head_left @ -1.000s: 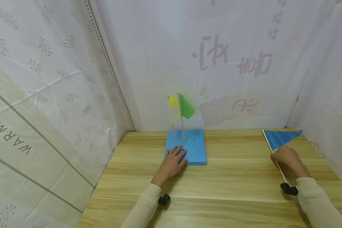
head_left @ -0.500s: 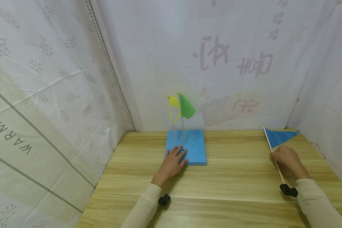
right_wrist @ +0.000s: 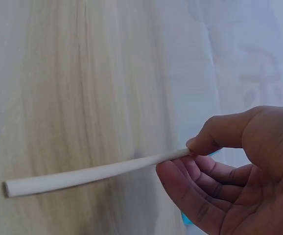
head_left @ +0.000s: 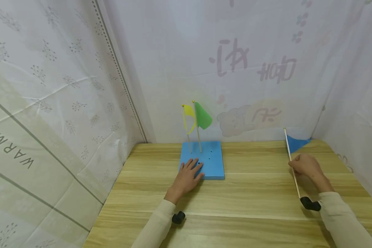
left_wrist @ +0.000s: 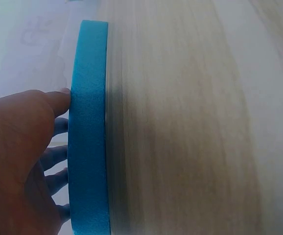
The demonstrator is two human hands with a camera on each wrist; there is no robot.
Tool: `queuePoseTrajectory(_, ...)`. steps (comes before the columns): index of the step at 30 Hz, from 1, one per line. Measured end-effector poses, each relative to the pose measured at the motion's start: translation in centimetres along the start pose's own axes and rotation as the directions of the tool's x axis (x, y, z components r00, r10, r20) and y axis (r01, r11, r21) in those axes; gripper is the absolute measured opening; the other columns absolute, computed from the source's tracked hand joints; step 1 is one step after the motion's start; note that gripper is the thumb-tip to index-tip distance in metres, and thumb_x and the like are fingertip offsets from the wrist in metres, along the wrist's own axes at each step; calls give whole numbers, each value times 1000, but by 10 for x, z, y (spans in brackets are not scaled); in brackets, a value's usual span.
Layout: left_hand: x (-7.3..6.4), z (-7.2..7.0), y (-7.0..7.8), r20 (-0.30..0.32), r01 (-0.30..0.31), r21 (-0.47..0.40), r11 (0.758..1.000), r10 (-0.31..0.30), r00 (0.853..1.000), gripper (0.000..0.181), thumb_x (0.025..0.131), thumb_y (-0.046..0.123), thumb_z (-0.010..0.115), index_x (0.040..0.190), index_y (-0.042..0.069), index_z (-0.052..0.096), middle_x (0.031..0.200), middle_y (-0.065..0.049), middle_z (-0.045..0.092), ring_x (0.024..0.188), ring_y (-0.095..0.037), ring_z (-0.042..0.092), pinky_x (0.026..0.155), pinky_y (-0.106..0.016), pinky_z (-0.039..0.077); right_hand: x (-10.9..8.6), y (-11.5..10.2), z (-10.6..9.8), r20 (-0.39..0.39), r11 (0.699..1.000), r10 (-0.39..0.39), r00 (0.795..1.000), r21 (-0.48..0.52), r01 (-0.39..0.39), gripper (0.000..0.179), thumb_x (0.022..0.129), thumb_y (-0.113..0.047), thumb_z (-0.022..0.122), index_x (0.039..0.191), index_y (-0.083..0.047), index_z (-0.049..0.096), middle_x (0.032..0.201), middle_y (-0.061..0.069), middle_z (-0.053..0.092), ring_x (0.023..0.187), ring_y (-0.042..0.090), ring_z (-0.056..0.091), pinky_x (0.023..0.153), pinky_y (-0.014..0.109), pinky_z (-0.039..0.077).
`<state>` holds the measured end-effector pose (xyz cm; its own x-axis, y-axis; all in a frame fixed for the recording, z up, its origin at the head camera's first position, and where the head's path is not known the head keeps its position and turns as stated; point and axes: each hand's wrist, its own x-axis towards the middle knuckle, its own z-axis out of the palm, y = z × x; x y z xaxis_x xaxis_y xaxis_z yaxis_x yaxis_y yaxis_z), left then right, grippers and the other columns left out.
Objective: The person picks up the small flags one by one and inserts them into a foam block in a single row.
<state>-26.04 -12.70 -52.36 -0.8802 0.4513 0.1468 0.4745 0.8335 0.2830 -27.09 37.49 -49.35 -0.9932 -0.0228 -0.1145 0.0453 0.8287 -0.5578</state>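
My left hand rests with spread fingers on the near left part of a blue foam block. In the left wrist view the fingertips meet the top face of the block, at its edge. Two small flags stand in the block's far part: a yellow flag and a green flag. Small dark holes dot the block's top. Over on the right, my right hand pinches the stick of a blue flag between thumb and fingers. The bare lower stick points toward the wrist camera.
The wooden table reaches back to a printed curtain, with more curtain along both sides. A black wrist camera sits by the left sleeve, another black camera by the right sleeve.
My right hand has moved a little left with the blue flag, and the flag's top has risen, so the stick stands steeper. My left hand has stayed on the block.
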Motion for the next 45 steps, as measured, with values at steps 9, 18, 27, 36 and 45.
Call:
queuePoseTrajectory(9,1,-1,1,10,6,4,1000,-6,1000,56,112,39,56,161,13,50,171,-15,39,160,-40,33,130,-68,25,3,-13,-7,7,1000,7,1000,28,-7,39,101,-20,57,63,-11,61,62,-2,68,64,16,69,65,31,48)
queuePoseTrajectory(18,1,0,0,14,10,7,1000,-10,1000,56,112,40,55,162,14,49,172,-14,37,161,-39,32,130,-67,24,6,-26,-12,-35,995,22,999,94,-19,28,100,-19,59,86,2,70,73,4,75,68,18,76,64,33,59)
queuePoseTrajectory(27,2,0,0,23,14,8,1000,-14,1000,56,112,41,55,162,14,49,173,-13,37,161,-39,32,130,-67,24,7,-34,-11,-73,991,4,997,135,6,29,101,-17,61,98,11,69,79,12,76,69,21,79,63,33,64)
queuePoseTrajectory(36,2,-1,0,27,18,-4,1000,-17,999,57,112,41,55,162,15,49,173,-13,36,162,-39,30,131,-67,22,6,-44,-12,-134,987,-13,991,157,34,33,100,-15,62,109,17,64,94,30,75,71,28,80,63,37,66)
queuePoseTrajectory(45,0,3,-2,-15,-13,-9,1000,13,1000,57,113,40,54,161,12,49,171,-17,38,160,-43,33,129,-70,24,7,-54,-10,-203,989,-48,978,124,74,33,101,-21,64,109,11,62,99,30,75,74,31,81,57,28,60)
